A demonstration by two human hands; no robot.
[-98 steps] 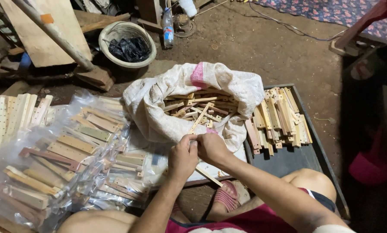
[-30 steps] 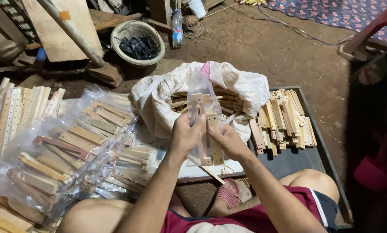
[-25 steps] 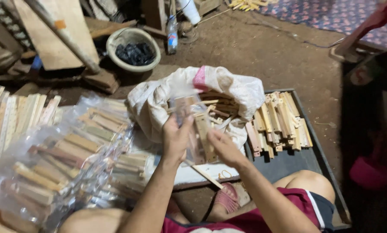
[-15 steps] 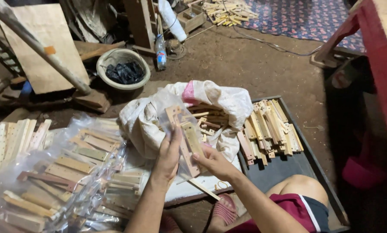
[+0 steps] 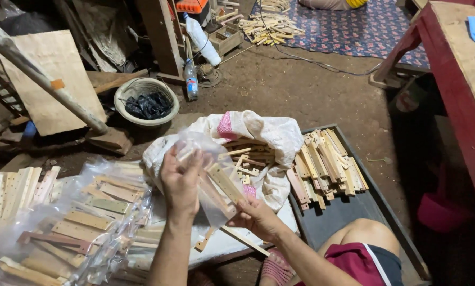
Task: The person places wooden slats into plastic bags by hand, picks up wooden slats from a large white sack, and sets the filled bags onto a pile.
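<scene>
Seen from the head camera, looking down: a person sits on a dirt floor with both hands raised over their lap. The left hand [image 5: 180, 180] is closed around the upper part of a clear bag [image 5: 208, 180], pinching its mouth so it stands open. The right hand [image 5: 258, 217] grips the bag's lower end from beneath, fingers curled around the wooden strips [image 5: 224, 182] already inside, which seems to steady the load while the bag hangs tilted between the hands. Just behind the hands lies a white sack [image 5: 258, 132], its mouth folded back so the loose wooden pieces in it can be reached. To the right of the sack, a dark tray [image 5: 354, 212] carries a stack of strips [image 5: 324, 164] laid roughly parallel. To the left, near the left forearm, is a heap of filled bags [image 5: 89, 217], each holding similar strips, piled within easy reach. Further left, pale drilled slats [image 5: 10, 193] lie side by side. Beyond, well apart from the hands, stand a basin [image 5: 146, 101] with dark contents, a plastic bottle [image 5: 191, 79], a leaning board [image 5: 47, 79] and a patterned rug [image 5: 354, 26]. A red bench [image 5: 454, 69] runs along the right edge.
</scene>
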